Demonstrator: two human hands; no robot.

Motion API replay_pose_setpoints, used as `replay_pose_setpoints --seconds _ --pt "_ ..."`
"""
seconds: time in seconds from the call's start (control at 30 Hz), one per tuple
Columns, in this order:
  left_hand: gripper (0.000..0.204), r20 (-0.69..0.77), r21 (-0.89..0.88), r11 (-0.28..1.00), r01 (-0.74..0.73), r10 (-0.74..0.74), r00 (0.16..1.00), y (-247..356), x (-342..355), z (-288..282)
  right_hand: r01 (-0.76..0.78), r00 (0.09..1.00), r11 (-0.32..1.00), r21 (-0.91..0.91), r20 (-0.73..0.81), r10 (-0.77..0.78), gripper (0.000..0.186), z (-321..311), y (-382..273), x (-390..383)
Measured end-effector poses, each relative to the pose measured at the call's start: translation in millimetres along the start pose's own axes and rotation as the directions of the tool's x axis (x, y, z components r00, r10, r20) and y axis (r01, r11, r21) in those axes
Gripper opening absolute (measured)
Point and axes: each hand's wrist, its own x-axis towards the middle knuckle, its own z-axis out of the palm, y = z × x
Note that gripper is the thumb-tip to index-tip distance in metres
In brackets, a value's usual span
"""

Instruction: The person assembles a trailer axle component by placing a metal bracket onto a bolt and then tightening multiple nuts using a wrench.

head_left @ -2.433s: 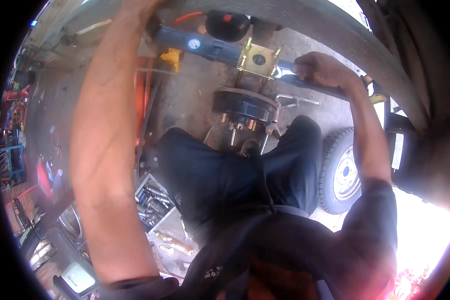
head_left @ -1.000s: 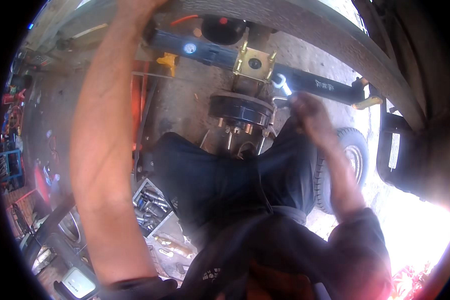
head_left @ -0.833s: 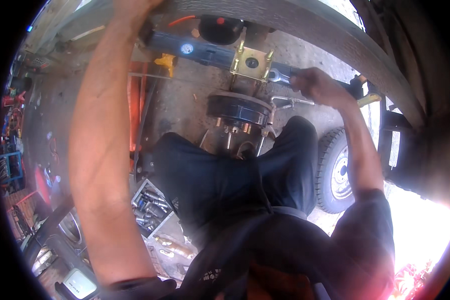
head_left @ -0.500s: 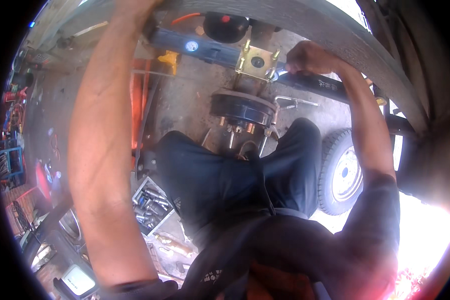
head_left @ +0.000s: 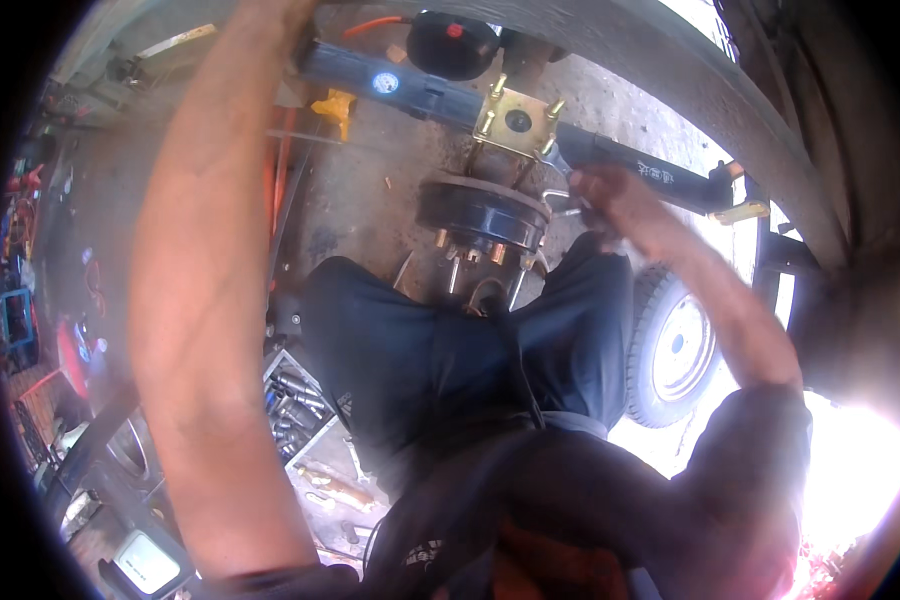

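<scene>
Since half a second ago the right hand (head_left: 610,200) has come nearer and the wrench (head_left: 560,164) handle has swung with it; the wrench head is at the same plate corner. Left forearm (head_left: 205,300) is about where it was.

Grip: I see the right hand curled closed around one wrench, fingers motion-blurred. Left hand runs past the far edge of my view, so I can't tell its grip.

Wrench sits at the near right corner of the gold plate (head_left: 505,132), head toward the plate. Can't tell if it's seated on anything.

Counts: one plate, one center hole, four studs (head_left: 497,85), one by each corner. One dark beam (head_left: 425,97) running left-right, the plate covering its middle, one round white sticker on the left half. One black drum (head_left: 480,213) on the near side of the plate; I count at least two copper-colored nuts on it. One black rounded body (head_left: 453,48) far, one red spot on top, one orange hose (head_left: 375,22) to its left. One yellow bracket (head_left: 336,110) left of the plate. One tired wheel (head_left: 675,345) at right, beside the right knee.

Containers: one metal tray (head_left: 313,442), near left, full of heaped metal sockets (head_left: 295,405); too crowded to count.
</scene>
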Motion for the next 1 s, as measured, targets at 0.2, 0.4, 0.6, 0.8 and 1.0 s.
replay_pose_setpoints --seconds 0.2,0.4,0.6,0.8,1.0 --pt "0.042 0.037 0.006 1.0 -0.02 0.02 0.999 13 -4 -3 0.134 0.952 0.156 0.979 -0.171 0.255 0.028 129 -24 15" --pt "0.046 -0.079 -0.036 0.998 -0.048 0.045 0.996 -18 8 14 0.179 0.901 -0.277 0.944 -0.045 0.431 0.031 140 -100 37" --pt "0.047 0.001 -0.051 0.994 -0.093 0.093 0.996 6 -5 4 0.299 0.858 0.865 0.403 -0.511 -0.059 0.039 102 41 -22" --pt "0.047 -0.037 -0.005 0.998 -0.065 0.065 0.997 -8 5 11 0.048 0.969 0.997 -0.065 -0.241 -0.062 0.037 -19 15 -6" --pt "0.045 -0.031 0.008 1.0 -0.029 0.029 0.999 -8 2 10 0.133 0.991 0.932 -0.336 0.019 -0.134 0.017 -57 1 50"
